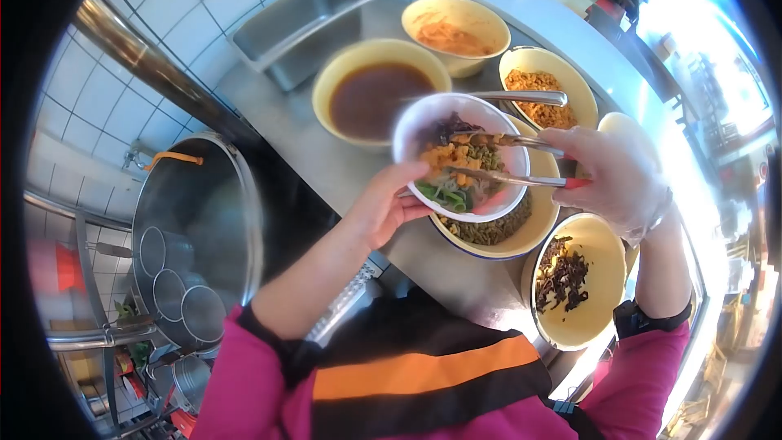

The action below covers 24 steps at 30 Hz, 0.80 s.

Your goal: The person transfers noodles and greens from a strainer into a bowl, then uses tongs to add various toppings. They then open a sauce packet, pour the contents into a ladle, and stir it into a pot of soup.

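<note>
Left hand [389,205] holds white bowl [409,132]; right hand [621,169] grips tongs [521,178]

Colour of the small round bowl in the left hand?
White small round bowl in the left hand; the head view shows it best.

On my feed I see a restaurant-style kitchen: a tiled wall [187,0], large pot [252,216] with strainers [203,314], food-filled bowls [599,310] crowding the metal table [281,134].

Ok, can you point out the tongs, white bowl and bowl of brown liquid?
Tongs [533,179], head view: on the lower metal arm.
White bowl [407,138], head view: on the left inner wall.
Bowl of brown liquid [371,53], head view: on the far inner wall.
</note>
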Motion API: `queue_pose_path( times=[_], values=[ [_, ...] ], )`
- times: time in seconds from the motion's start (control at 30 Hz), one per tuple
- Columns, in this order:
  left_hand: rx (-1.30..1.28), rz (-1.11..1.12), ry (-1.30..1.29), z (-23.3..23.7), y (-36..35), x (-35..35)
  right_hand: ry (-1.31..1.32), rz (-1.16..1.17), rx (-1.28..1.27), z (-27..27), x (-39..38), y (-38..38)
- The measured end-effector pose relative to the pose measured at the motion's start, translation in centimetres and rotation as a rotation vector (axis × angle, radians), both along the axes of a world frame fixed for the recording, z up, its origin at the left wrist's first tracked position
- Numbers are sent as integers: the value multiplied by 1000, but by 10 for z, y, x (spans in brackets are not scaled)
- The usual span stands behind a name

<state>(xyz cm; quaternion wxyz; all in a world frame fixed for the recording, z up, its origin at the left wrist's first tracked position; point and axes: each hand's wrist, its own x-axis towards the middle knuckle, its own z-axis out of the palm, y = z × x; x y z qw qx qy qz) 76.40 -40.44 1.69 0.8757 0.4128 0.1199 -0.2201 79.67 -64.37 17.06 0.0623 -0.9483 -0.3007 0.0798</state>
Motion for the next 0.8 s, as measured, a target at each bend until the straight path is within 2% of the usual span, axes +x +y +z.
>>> queue_pose_path(
  times=[0.1,0.17,0.4,0.47,0.53,0.6,0.7,0.73,0.77,0.8],
  values=[
    [11,24,15,2,3,0,69,-85,25,4,6,7],
    [19,20,9,5,6,3,-79,71,143,-8,15,5],
    [2,81,42,0,20,8,14,72,146,-8,36,16],
    [13,103,53,0,24,8,116,-50,348,-9,45,19],
    [1,103,32,1,30,7,6,-31,285,-3,66,18],
    [13,110,44,-2,37,4,138,-265,403,4,89,16],
    [33,176,48,-14,48,-2,111,-333,423,1,142,11],
    [61,152,33,-13,52,-5,-14,-281,307,-5,170,4],
    [14,150,-12,-13,55,-8,-70,-356,253,-9,184,11],
    [-27,160,-51,-7,57,-12,-6,-369,52,-18,214,16]
  ],
)
